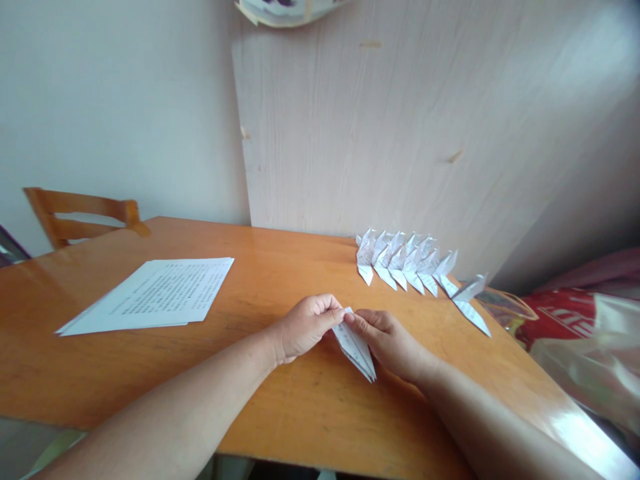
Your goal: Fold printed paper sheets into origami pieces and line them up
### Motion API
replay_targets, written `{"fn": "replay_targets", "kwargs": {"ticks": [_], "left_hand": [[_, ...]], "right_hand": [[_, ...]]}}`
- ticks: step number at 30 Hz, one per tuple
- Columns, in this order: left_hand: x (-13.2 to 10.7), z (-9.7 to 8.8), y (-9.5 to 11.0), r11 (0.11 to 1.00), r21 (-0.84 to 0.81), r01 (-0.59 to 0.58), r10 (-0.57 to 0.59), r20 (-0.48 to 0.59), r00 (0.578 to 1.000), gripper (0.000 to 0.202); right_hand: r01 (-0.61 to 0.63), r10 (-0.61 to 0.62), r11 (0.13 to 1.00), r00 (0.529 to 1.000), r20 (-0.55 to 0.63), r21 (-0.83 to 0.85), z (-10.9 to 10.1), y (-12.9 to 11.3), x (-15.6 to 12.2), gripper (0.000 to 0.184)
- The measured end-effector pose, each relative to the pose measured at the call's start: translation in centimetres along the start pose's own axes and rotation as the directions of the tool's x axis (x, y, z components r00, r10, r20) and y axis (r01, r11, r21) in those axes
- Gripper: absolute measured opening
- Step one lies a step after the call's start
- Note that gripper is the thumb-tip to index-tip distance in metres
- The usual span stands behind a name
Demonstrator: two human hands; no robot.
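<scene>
Between my two hands, above the near part of the table, is a folded paper piece [356,348], narrow and layered, with print on it. My left hand [311,325] pinches its upper end from the left, thumb on top. From the right, my right hand [387,340] grips the same end, its thumb close to the left one. The lower end of the piece points down toward me, its layers slightly apart. Some of my fingers are hidden behind the paper.
Several folded paper figures [411,263] stand in a row at the table's back right, one [470,303] nearer its right edge. A stack of printed sheets [160,293] lies left on the wooden table [280,267]. Beyond are a chair [90,207], a wall, and red and clear bags [570,320].
</scene>
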State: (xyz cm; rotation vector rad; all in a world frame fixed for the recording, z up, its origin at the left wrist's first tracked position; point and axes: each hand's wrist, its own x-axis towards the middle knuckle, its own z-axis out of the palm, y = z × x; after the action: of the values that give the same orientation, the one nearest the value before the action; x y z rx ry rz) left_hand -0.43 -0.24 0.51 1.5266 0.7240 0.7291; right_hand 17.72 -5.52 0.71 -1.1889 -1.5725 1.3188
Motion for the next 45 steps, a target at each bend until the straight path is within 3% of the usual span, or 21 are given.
{"fn": "replay_targets", "kwargs": {"ticks": [14,23,29,38,45], "left_hand": [[0.1,-0.3,0.6,0.992,0.055,-0.113,0.118,-0.098,0.988,0.028],[0.2,-0.5,0.6,0.99,0.085,-0.117,0.126,-0.114,0.985,0.028],[0.2,-1.2,1.3,0.989,0.064,-0.133,0.143,-0.181,0.973,0.027],[0.3,-1.6,1.4,0.989,0.044,-0.141,0.147,-0.203,0.968,0.026],[0.9,-2.3,0.5,0.982,-0.1,-0.16,0.103,-0.427,0.899,0.027]], "right_hand": [[-0.03,0.03,0.998,1.0,0.006,-0.048,-0.3,-0.2,-0.2,0.049],[-0.039,0.039,0.999,0.999,-0.004,-0.035,-0.4,0.2,0.0,0.047],[-0.081,0.082,0.989,0.997,-0.003,-0.127,-0.5,-0.1,-0.3,0.042],[-0.108,0.108,0.991,0.994,-0.013,-0.08,-0.7,-0.5,-0.5,0.038],[-0.09,0.089,0.996,0.99,-0.108,-0.003,-1.2,-0.2,-0.2,0.048]]}}
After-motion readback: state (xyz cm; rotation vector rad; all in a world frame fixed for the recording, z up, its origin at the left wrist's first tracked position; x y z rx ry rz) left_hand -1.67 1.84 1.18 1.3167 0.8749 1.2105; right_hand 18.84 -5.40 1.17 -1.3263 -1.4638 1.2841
